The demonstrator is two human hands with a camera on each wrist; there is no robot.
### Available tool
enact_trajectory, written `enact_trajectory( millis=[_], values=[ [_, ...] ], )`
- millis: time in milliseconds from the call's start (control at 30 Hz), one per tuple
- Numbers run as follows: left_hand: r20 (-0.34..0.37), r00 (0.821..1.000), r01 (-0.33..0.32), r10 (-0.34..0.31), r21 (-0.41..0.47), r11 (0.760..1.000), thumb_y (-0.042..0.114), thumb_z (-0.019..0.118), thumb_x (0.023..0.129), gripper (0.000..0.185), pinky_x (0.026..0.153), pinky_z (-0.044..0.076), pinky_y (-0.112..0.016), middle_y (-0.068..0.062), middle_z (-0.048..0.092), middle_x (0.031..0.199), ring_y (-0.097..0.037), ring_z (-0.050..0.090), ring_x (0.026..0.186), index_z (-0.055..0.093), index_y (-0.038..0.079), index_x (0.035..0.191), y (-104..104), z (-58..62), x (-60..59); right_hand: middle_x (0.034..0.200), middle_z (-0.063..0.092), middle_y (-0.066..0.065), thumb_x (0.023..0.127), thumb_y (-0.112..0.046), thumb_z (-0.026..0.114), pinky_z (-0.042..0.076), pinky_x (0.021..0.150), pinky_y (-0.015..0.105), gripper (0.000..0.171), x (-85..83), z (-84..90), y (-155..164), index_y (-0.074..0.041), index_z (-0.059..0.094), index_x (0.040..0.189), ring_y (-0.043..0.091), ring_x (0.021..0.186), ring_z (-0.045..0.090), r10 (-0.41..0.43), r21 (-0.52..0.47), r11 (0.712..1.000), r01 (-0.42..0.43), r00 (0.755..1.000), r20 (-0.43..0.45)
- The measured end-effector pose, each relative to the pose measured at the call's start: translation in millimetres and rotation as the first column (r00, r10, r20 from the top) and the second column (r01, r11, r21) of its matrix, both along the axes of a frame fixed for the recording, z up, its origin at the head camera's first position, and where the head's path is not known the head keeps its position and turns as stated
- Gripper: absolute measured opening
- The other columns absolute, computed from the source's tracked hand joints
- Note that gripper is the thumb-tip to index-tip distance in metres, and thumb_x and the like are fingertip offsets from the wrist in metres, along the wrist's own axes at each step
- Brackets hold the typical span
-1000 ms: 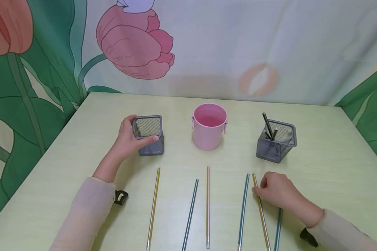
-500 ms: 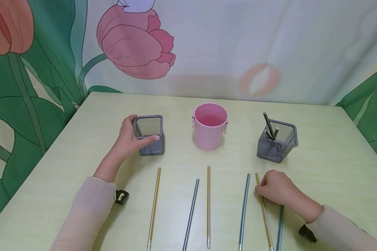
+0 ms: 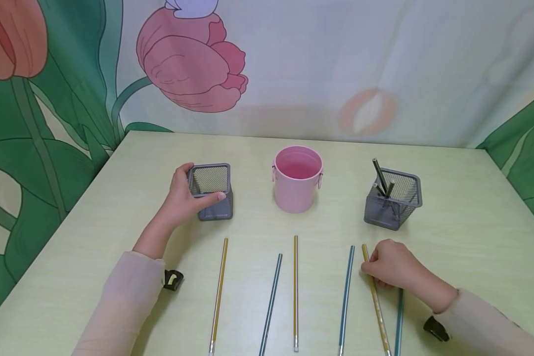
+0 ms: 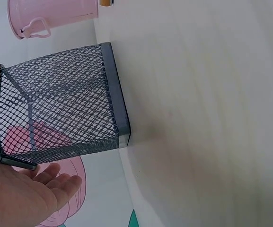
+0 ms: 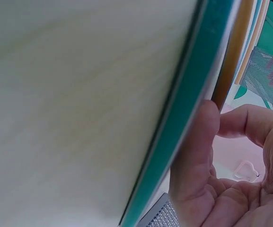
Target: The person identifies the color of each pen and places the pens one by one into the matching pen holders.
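My left hand (image 3: 180, 200) grips the rim of a grey mesh pen holder (image 3: 216, 210) standing at the left, thumb along the near rim. In the left wrist view the other fingers reach past the holder (image 4: 60, 99) on its far side, and no pencils show inside. At the front right, my right hand (image 3: 393, 264) pinches a yellow pencil (image 3: 377, 309) near its upper end, thumb against fingertips. The pencil slants along the tabletop. A blue pencil (image 3: 399, 321) lies just right of it, its top end hidden under the hand.
Several other pencils lie in a row: yellow (image 3: 219, 296), blue (image 3: 271, 304), yellow (image 3: 295, 294) and blue (image 3: 346, 299). A pink bucket (image 3: 293, 195) stands at the back middle. Right of it, a second mesh holder (image 3: 382, 212) contains a few dark pencils (image 3: 380, 175).
The right hand has shifted slightly to the right and away from me, and the pinched yellow pencil has moved with it. The left hand and its pen holder have stayed put.
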State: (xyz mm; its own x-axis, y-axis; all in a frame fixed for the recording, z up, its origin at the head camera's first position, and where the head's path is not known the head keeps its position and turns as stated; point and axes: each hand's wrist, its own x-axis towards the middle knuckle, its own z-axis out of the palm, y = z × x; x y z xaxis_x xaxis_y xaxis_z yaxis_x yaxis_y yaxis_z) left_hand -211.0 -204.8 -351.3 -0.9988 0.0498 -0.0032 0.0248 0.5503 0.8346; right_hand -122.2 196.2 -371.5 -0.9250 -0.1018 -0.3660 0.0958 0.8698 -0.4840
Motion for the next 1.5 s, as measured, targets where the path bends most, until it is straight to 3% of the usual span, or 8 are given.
enact_trajectory(
  millis=[367, 800, 1133, 1300, 1500],
  values=[
    [0.003, 1.0, -0.002, 0.002, 0.007, 1.0, 0.032, 0.076, 0.08, 0.105, 0.111, 0.029, -0.052, -0.023, 0.019, 0.148, -0.035, 0.027, 0.133, 0.002, 0.001, 0.149, 0, -0.1, 2.2, 0.05, 0.053, 0.0, 0.079, -0.012, 0.062, 0.042, 0.044, 0.024, 0.014, 1.7, 5.1, 0, -0.005, 0.058, 0.068, 0.012, 0.045, 0.05, -0.016, -0.039, 0.999, 0.015, 0.999, -0.029],
    [-0.006, 1.0, -0.007, 0.007, 0.01, 1.0, 0.031, 0.076, 0.08, 0.105, 0.111, 0.029, -0.051, -0.023, 0.02, 0.148, -0.036, 0.027, 0.134, 0.004, 0.0, 0.149, -1, -0.1, 3.5, 0.053, 0.054, 0.0, 0.079, -0.012, 0.06, 0.041, 0.046, 0.026, 0.01, 10.8, 30.6, -5, -0.005, 0.058, 0.072, 0.011, 0.048, 0.049, 0.013, -0.056, 0.998, -0.02, 0.991, -0.137],
    [-0.012, 1.0, -0.008, 0.007, -0.01, 1.0, 0.033, 0.076, 0.079, 0.105, 0.112, 0.028, -0.052, -0.023, 0.017, 0.151, -0.035, 0.025, 0.136, 0.004, 0.0, 0.149, 1, -0.5, 1.2, 0.065, 0.057, -0.001, 0.077, -0.012, 0.063, 0.039, 0.047, 0.023, 0.008, 22.9, 59.2, -13, -0.005, 0.059, 0.078, 0.012, 0.056, 0.047, 0.052, -0.034, 0.997, -0.068, 0.939, -0.341],
    [-0.019, 1.0, -0.011, 0.011, -0.012, 1.0, 0.032, 0.076, 0.079, 0.105, 0.111, 0.028, -0.052, -0.022, 0.018, 0.151, -0.035, 0.026, 0.135, 0.005, 0.0, 0.149, 1, -1.5, 0.4, 0.066, 0.058, 0.0, 0.078, -0.01, 0.064, 0.04, 0.046, 0.022, 0.007, 27.0, 72.6, -20, -0.005, 0.059, 0.08, 0.01, 0.055, 0.047, 0.05, -0.08, 0.993, -0.09, 0.911, -0.409],
    [-0.013, 1.0, -0.012, 0.012, -0.011, 1.0, 0.033, 0.076, 0.079, 0.105, 0.111, 0.029, -0.052, -0.023, 0.018, 0.15, -0.036, 0.026, 0.135, 0.004, 0.001, 0.149, 0, -0.4, 0.7, 0.069, 0.06, 0.0, 0.079, -0.005, 0.067, 0.043, 0.049, 0.02, 0.007, 28.1, 85.9, -30, -0.004, 0.06, 0.082, 0.009, 0.058, 0.049, 0.037, -0.157, 0.978, -0.136, 0.859, -0.511]
  ],
)
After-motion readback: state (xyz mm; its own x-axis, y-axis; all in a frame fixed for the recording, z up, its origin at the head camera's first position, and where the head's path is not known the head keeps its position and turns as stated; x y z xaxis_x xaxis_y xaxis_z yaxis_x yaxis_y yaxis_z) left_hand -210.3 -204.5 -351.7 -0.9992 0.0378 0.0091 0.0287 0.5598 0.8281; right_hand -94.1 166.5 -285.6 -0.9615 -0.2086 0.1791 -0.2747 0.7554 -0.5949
